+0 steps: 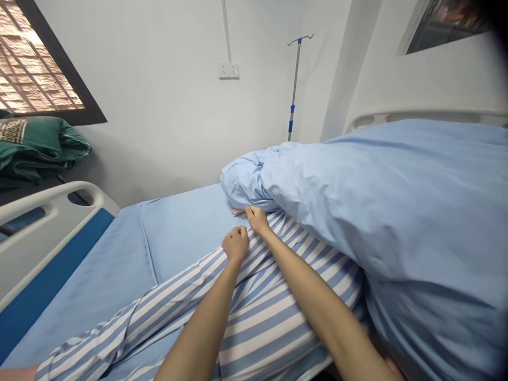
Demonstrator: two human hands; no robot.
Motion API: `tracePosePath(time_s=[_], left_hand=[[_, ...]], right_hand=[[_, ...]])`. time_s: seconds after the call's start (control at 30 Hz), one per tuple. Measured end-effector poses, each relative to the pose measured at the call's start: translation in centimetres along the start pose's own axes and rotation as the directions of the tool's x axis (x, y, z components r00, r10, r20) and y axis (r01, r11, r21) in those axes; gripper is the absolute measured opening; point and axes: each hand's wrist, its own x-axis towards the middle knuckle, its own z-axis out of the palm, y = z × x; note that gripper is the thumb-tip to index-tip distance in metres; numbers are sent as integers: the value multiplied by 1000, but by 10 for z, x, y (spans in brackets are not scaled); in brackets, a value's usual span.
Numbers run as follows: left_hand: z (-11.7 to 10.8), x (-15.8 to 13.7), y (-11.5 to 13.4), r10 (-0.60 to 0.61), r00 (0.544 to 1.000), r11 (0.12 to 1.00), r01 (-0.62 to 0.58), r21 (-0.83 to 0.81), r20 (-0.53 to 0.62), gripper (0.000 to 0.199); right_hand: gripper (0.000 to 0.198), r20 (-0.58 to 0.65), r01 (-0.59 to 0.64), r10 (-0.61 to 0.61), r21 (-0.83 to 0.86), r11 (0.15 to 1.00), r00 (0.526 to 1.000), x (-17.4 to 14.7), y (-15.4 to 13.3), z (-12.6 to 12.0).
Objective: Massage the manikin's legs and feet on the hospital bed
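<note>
My left hand [235, 242] is closed in a fist against the far side of the blue-and-white striped trousers [270, 301], worn by a figure lying on the bed. Just beyond it and to the right, my right hand [257, 218] is closed too, close to the edge of the light blue quilt [325, 196]. The fingers of the lying figure's hand [238, 212] peek out from under the quilt beside my right hand. What my fingers hold, if anything, is hidden. Folds run through the trousers near my hands. The quilt covers the figure's upper body.
A light blue sheet [190, 217] covers the bed. Its footboard [83, 193] is at left, the headboard [428, 114] at right. Behind stand an IV pole [296, 79] and a wall socket [229, 70]. Folded green fabric [47, 143] lies beyond the footboard.
</note>
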Motion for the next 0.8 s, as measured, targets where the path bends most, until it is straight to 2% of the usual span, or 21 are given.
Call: tracePosePath(time_s=[0.1, 0.2, 0.33, 0.43, 0.53, 0.6, 0.67, 0.8], left_hand=[[4, 0, -2, 25, 1000, 1000, -25, 12, -13, 36], [4, 2, -4, 46, 999, 999, -46, -13, -8, 35], [-4, 11, -1, 96, 995, 986, -91, -137, 32, 34], [-14, 19, 17, 155, 988, 946, -156, -285, -23, 32], [-22, 25, 43, 208, 975, 854, -223, -471, -84, 29], [-24, 26, 57, 182, 978, 798, -206, -566, -99, 28], [-23, 27, 65, 107, 991, 765, -137, -629, -86, 26], [-13, 31, 63, 33, 998, 708, -57, -704, -47, 25]], right_hand=[[37, 9, -40, 41, -53, 998, 999, -13, 14, 3], [36, 10, -8, 8, -33, 999, 1000, -18, 19, 2], [37, -15, 29, -29, 12, 999, 999, -15, 21, 1], [40, -32, 29, -28, 4, 1000, 999, -13, 24, 1], [43, -42, 39, -40, -21, 999, 998, -12, 28, 1], [43, -59, 43, -43, -4, 999, 997, -11, 30, 1], [45, -84, 32, -28, 42, 999, 996, -9, 31, 1], [49, -103, -4, 14, 97, 995, 995, -6, 34, 5]])
